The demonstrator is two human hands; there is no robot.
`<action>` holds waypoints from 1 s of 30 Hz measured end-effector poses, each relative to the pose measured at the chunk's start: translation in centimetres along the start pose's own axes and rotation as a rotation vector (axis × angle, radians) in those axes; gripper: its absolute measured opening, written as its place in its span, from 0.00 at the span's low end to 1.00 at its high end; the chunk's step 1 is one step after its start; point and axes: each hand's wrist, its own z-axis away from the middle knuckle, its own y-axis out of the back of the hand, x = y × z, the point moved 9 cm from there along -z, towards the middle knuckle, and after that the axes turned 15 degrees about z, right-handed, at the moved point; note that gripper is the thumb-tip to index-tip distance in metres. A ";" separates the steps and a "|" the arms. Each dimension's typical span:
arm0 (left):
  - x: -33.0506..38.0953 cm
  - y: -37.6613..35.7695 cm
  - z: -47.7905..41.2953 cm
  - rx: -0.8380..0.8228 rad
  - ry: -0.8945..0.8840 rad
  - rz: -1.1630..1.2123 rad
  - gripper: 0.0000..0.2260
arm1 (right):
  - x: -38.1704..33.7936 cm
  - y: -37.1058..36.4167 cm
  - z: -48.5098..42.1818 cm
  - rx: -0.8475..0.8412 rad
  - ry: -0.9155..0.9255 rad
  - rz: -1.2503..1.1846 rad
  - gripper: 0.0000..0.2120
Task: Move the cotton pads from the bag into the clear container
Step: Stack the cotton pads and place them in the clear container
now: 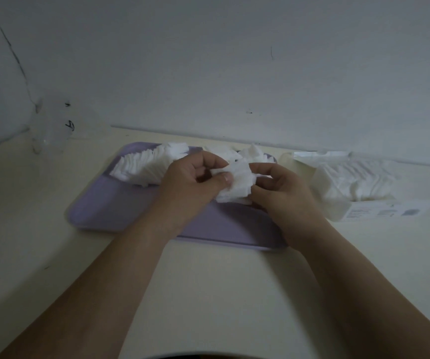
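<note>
Pinching fanned cotton-pad stack between left hand and right hand over purple tray. Risk: slipping, scattering during long carry to clear container (blurred, seemingly at desk's far-left corner). Part-full bag at right edge.

A lilac tray with rounded corners lies flat beneath the left grip and the right grip, its bare floor reaching out to the left of them. It rests on a pale cream surface that spreads nearer than the grips and to both sides. Beyond them rises a grey-white wall, with a thin dark crack far up to the left and a short dark mark high above the right grip.
</note>
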 end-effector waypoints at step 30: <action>-0.8 -0.7 0.0 -0.056 0.108 0.238 0.04 | 0.4 0.0 -0.3 -0.012 0.034 -0.086 0.23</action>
